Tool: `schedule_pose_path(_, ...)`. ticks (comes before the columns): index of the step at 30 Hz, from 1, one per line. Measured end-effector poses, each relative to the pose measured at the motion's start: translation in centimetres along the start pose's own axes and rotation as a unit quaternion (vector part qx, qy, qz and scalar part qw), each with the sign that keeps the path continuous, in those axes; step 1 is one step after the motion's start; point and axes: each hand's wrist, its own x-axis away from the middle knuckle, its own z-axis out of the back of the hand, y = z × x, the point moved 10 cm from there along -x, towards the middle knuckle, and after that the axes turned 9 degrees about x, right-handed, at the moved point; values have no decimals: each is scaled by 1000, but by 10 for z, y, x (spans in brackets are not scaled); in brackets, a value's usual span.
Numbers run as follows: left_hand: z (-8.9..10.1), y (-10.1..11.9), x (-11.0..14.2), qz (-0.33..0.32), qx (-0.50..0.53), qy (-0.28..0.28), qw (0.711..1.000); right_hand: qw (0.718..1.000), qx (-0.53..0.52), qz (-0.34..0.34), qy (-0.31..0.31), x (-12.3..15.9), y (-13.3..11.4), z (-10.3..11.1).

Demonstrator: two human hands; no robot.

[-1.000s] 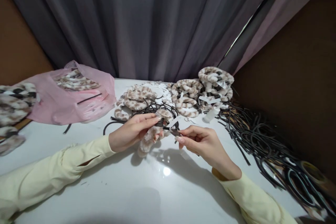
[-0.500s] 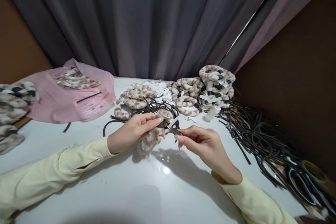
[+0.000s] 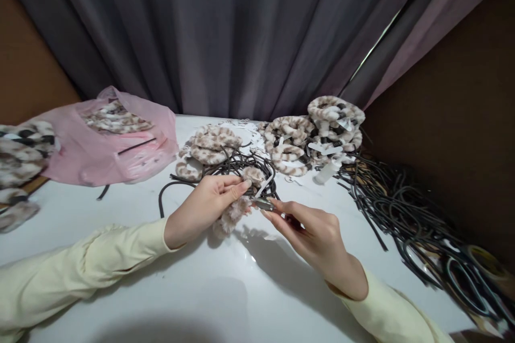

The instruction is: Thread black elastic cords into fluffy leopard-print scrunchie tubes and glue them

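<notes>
Left hand (image 3: 207,201) clamping thumb and fingers on fuzzy plush piece (image 3: 232,216), holding it over middle of white surface (image 3: 193,289); right hand (image 3: 316,230) pinching small dark piece (image 3: 264,204) just beside plush; cord tangle (image 3: 241,162) lying behind both hands; pink bag (image 3: 161,153) sitting toward far left corner; black cord heap (image 3: 386,203) sprawling along right edge

single view: head-worn | facing forward and down | table (image 3: 193,284) near, curtain (image 3: 209,37) beyond
</notes>
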Motion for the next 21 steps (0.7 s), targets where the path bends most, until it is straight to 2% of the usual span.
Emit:
schedule_pose_path(6,3,-2,3,-9,-21,16,1000,997,62,46,10,3,-10,-4)
schedule_pose_path(13,8,-5,3,-19,-28,44,998,982,155,103,-17,-3,-25,-11)
schedule_pose_path(17,3,-4,4,2,-7,27,1000,984,150,94,-17,-6,-22,-9)
schedule_pose_path(21,4,1,4,-6,-11,29,999,986,142,85,-8,-5,-19,-9)
